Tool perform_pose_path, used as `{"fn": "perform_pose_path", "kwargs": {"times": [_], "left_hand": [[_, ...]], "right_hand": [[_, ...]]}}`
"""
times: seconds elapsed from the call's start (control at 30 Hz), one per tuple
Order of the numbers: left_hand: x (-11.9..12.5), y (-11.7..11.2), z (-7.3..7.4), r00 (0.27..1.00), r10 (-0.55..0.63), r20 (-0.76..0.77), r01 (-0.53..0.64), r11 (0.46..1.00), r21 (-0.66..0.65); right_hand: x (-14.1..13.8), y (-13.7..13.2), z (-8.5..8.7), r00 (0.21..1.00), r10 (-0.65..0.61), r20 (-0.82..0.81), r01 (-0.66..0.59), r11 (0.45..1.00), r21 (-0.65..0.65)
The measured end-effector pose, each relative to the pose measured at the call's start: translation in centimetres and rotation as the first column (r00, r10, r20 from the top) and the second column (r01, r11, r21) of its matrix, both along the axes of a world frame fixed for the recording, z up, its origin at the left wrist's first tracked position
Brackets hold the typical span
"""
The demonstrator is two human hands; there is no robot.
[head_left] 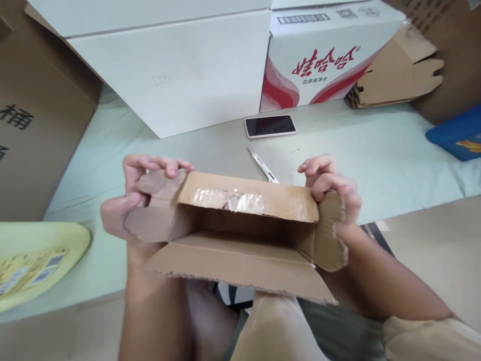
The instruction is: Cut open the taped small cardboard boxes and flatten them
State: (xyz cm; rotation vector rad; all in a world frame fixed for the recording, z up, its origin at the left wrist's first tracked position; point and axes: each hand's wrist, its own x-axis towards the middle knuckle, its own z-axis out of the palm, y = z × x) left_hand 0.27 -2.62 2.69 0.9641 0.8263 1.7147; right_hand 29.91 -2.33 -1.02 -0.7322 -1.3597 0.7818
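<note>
A brown cardboard box [244,255] is held up in front of me with its flaps spread and its hollow inside facing me. Clear tape shines on its far flap, and the near flap has a ragged edge. My left hand [131,195] grips the left side flap, thumb below and fingers over the top. On the other side my right hand [334,185] is curled around the right end near its notched flap; part of that hand is hidden behind the cardboard. Just beyond the box lies a white-handled utility knife [264,165], partly covered by the far flap.
Behind the knife lies a phone [270,126], in front of a large white box [180,75] and a red-and-white carton [319,65]. Folded cardboard pieces [402,75] and a blue container [458,133] are at right. A yellow container [45,260] and a large brown box [48,115] stand left.
</note>
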Motion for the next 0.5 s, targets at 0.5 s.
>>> {"fn": "perform_pose_path", "kwargs": {"times": [0.5], "left_hand": [[-1.0, 1.1, -1.1, 0.974, 0.202, -0.099, -0.203, 0.979, 0.009]], "right_hand": [[1.2, 0.3, -0.3, 0.979, 0.156, 0.128, -0.135, 0.978, -0.158]]}}
